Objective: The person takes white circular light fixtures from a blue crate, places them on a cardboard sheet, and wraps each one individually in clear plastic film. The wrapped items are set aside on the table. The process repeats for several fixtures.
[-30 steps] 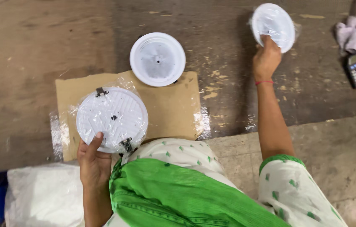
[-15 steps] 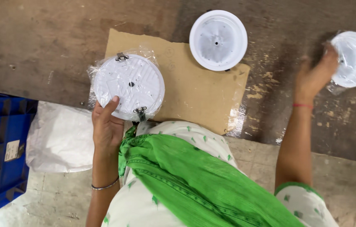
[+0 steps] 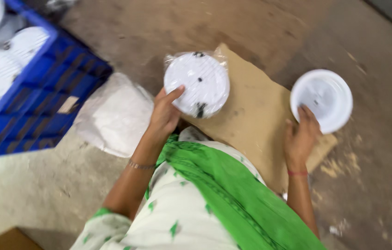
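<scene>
I am holding a bagged white ribbed disc (image 3: 197, 83) in my left hand (image 3: 164, 113), thumb closed over its rim, above the cardboard sheet (image 3: 251, 106). My right hand (image 3: 301, 139) is gripping a smooth white round housing (image 3: 322, 98) at its lower edge. More discs are lying finished in the blue crate (image 3: 34, 97); these two remain unplaced.

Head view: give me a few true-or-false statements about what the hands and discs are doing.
1. The left hand grips a white ribbed disc at its edge. True.
2. The right hand is empty. False: it holds a smooth white disc.
3. A brown cardboard sheet lies under both discs. True.
4. The blue crate sits on the person's right. False: it is on the left, holding more white discs.
</scene>
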Demonstrator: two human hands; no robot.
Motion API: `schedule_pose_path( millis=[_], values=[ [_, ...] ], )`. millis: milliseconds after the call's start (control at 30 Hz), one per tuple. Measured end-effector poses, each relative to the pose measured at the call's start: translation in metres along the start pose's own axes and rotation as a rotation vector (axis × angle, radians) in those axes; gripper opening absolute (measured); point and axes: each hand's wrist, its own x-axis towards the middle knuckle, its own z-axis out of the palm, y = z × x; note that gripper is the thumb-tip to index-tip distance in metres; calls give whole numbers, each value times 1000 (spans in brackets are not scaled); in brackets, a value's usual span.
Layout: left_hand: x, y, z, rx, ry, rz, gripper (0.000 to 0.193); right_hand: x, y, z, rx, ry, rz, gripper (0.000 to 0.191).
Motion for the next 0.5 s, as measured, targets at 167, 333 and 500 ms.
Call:
schedule_pose_path(
  millis=[167, 333, 500],
  values=[
    [81, 32, -17, -170, 79, 135, 53, 1, -33, -1, 71, 106, 2, 34],
    [142, 70, -22, -193, 131, 270, 53, 2, -79, 12, 131, 77, -62, 26],
    [202, 118, -4, 925, 180, 787, 45, 2, -120, 25, 248, -17, 39, 21]
  ],
)
